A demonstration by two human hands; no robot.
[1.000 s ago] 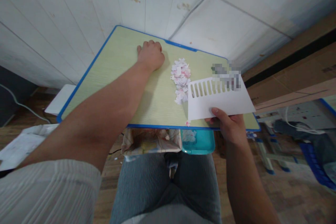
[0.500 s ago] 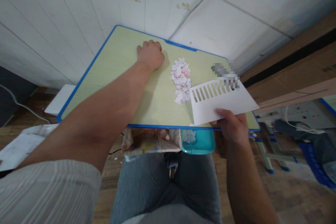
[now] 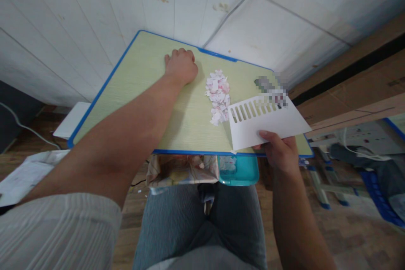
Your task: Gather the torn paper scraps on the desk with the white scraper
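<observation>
My left hand (image 3: 182, 67) rests on the light green tabletop (image 3: 133, 80), left of the paper scraps. Its fingers are curled under and closed. Nothing shows in it, though the palm side is hidden. My right hand (image 3: 280, 149) grips the near edge of a white slotted card (image 3: 268, 124), thumb on top and fingers beneath. A row of narrow cut-out slots runs along the card's far side. The card is tilted over the table's right part, its left edge close beside a pile of torn paper scraps (image 3: 218, 97), white with pink marks.
Behind the card is a blurred-out dark object (image 3: 265, 83). Below the front edge hang a cloth-lined container (image 3: 183, 171) and a turquoise tray (image 3: 247, 173) with scraps in it. A wall stands behind the table, and cardboard boxes (image 3: 341, 80) flank its right side.
The slotted card and my right hand have shifted very slightly left. A small white scrap shows more clearly at the table's front edge. My left hand stays in place.
</observation>
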